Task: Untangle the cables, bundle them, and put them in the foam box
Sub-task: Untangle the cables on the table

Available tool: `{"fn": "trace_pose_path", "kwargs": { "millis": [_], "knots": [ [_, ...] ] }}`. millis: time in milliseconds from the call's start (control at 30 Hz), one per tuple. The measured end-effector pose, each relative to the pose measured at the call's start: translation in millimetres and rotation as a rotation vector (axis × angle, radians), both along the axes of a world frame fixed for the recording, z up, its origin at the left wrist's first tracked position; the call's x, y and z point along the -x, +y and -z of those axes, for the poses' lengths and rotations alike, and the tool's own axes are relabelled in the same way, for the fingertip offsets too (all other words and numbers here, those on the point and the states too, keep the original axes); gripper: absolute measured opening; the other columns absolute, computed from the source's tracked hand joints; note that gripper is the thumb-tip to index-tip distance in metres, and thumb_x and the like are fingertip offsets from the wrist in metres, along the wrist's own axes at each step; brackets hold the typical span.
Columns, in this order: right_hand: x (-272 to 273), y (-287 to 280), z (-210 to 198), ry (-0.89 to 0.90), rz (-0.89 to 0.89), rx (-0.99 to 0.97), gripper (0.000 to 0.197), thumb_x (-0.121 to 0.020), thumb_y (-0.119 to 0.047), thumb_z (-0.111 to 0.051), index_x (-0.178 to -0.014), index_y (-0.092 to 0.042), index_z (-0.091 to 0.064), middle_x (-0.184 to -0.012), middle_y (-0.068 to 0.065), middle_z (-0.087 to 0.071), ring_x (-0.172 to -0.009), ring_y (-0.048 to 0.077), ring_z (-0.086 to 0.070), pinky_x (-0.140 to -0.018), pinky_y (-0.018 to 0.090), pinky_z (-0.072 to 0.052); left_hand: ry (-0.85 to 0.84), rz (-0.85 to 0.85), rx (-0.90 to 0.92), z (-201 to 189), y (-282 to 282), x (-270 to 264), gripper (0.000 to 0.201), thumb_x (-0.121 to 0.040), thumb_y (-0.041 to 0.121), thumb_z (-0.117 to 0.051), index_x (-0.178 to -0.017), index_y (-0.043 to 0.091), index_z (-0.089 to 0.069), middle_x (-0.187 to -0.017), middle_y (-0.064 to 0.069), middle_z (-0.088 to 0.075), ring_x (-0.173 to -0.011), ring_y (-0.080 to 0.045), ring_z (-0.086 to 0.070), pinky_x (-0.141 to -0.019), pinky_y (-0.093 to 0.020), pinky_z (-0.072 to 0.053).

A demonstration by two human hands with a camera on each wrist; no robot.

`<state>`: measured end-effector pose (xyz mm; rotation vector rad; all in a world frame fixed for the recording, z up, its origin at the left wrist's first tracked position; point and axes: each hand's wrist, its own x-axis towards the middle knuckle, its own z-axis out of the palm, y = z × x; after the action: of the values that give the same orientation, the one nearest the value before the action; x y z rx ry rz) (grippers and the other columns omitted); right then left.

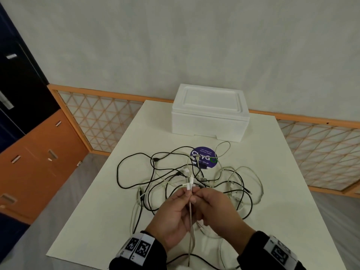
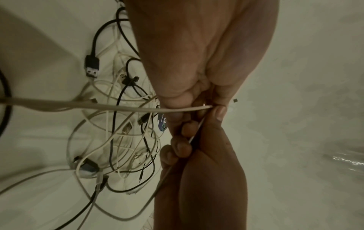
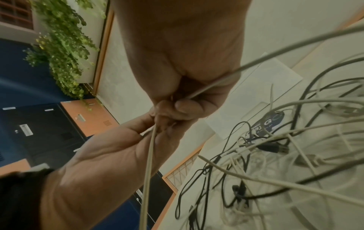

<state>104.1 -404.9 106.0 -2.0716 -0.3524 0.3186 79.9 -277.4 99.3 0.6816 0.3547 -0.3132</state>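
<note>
A tangle of black and white cables lies on the white table. Above its near side my two hands meet. My left hand and right hand both pinch the white plug ends of one white cable, which hangs down between my wrists. In the left wrist view my left hand pinches this white cable. My right hand in the right wrist view pinches the cable too. The white foam box stands at the table's far end with its lid on.
A round purple sticker lies under the cables in front of the box. An orange lattice railing runs behind the table, and orange and dark cabinets stand to the left. Cable loops trail over the table's near edge.
</note>
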Motion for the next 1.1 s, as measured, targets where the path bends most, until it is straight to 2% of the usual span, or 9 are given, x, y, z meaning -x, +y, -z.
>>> {"fn": "trace_pose_path", "kwargs": {
  "millis": [133, 233, 333, 500, 600, 733, 900, 1000, 1100],
  "knots": [
    [-18.2, 12.3, -10.1, 0.134, -0.126, 0.110, 0.025, -0.095, -0.026, -0.050, -0.075, -0.014, -0.059, -0.058, -0.001, -0.064, -0.050, 0.010, -0.059, -0.049, 0.021, -0.047, -0.012, 0.000, -0.052, 0.5, 14.7, -11.7, 0.013, -0.083, 0.015, -0.053, -0.087, 0.003, -0.056, -0.075, -0.017, -0.066, -0.054, -0.028, -0.057, -0.051, -0.034, -0.048],
    [-30.9, 22.2, -18.6, 0.085, -0.290, 0.271, 0.025, -0.095, -0.025, -0.048, -0.079, -0.012, -0.062, -0.078, 0.004, -0.069, -0.072, 0.013, -0.065, -0.070, 0.027, -0.051, 0.021, -0.051, -0.062, 4.5, 22.4, -21.8, 0.015, -0.083, 0.016, -0.053, -0.089, 0.003, -0.058, -0.107, -0.020, -0.070, -0.075, -0.026, -0.068, -0.055, -0.031, -0.051],
    [-41.5, 31.8, -27.2, 0.073, -0.323, 0.341, 0.024, -0.098, -0.021, -0.042, -0.093, -0.005, -0.059, -0.096, 0.011, -0.064, -0.091, 0.024, -0.062, -0.082, 0.035, -0.050, 0.009, -0.072, -0.030, 4.3, 26.3, -31.9, 0.017, -0.094, 0.014, -0.046, -0.091, 0.004, -0.059, -0.104, -0.018, -0.072, -0.077, -0.023, -0.071, -0.055, -0.030, -0.057],
    [-51.5, 40.3, -30.3, 0.036, -0.282, 0.310, 0.021, -0.099, -0.018, -0.036, -0.087, -0.009, -0.050, -0.093, 0.012, -0.057, -0.076, 0.022, -0.058, -0.066, 0.022, -0.047, -0.007, -0.034, -0.058, 2.1, 32.5, -44.5, 0.028, -0.099, 0.018, -0.043, -0.089, 0.008, -0.067, -0.103, -0.015, -0.073, -0.080, -0.021, -0.072, -0.056, -0.031, -0.057],
    [-47.1, 43.1, -20.5, 0.076, -0.207, 0.237, 0.020, -0.098, -0.016, -0.038, -0.092, -0.005, -0.052, -0.099, 0.014, -0.054, -0.079, 0.024, -0.060, -0.070, 0.030, -0.051, -0.002, 0.010, -0.110, 4.1, 35.6, -51.0, 0.028, -0.098, 0.017, -0.044, -0.083, 0.011, -0.066, -0.095, -0.012, -0.074, -0.073, -0.019, -0.071, -0.052, -0.030, -0.054],
    [-43.9, 46.8, -11.2, 0.245, -0.002, 0.013, 0.023, -0.098, -0.016, -0.042, -0.078, -0.021, -0.052, -0.068, -0.001, -0.051, -0.052, 0.009, -0.052, -0.051, 0.028, -0.051, 0.018, -0.028, -0.138, 5.8, 41.4, -61.3, 0.023, -0.100, 0.017, -0.042, -0.084, 0.010, -0.057, -0.101, -0.011, -0.073, -0.069, -0.014, -0.071, -0.066, -0.030, -0.054],
    [-39.7, 41.4, -5.6, 0.428, 0.004, -0.025, 0.021, -0.098, -0.013, -0.040, -0.089, -0.008, -0.058, -0.060, -0.005, -0.044, -0.039, 0.002, -0.038, -0.040, 0.018, -0.033, 0.062, -0.227, -0.065, 8.2, 58.3, -73.4, 0.025, -0.101, 0.019, -0.041, -0.081, 0.013, -0.054, -0.065, -0.002, -0.068, -0.072, -0.020, -0.071, -0.080, -0.040, -0.055],
    [-36.8, 30.9, -9.5, 0.509, -0.041, -0.063, 0.028, -0.100, -0.012, -0.038, -0.078, -0.005, -0.055, -0.053, -0.006, -0.044, -0.033, 0.000, -0.033, -0.034, 0.013, -0.024, 0.065, -0.365, -0.029, 12.9, 93.8, -88.3, 0.023, -0.097, 0.014, -0.044, -0.075, 0.015, -0.050, -0.051, 0.003, -0.051, -0.049, -0.010, -0.057, -0.058, -0.025, -0.058],
    [-35.1, 8.5, -7.3, 0.485, -0.012, 0.098, 0.029, -0.097, -0.016, -0.042, -0.072, -0.015, -0.057, -0.057, -0.002, -0.038, -0.039, 0.005, -0.030, -0.038, 0.017, -0.025, 0.038, -0.427, -0.020, 20.8, 142.0, -97.8, 0.010, -0.075, 0.014, -0.052, -0.071, 0.019, -0.044, -0.047, 0.008, -0.043, -0.039, -0.005, -0.042, -0.042, -0.013, -0.041]
  ]
}}
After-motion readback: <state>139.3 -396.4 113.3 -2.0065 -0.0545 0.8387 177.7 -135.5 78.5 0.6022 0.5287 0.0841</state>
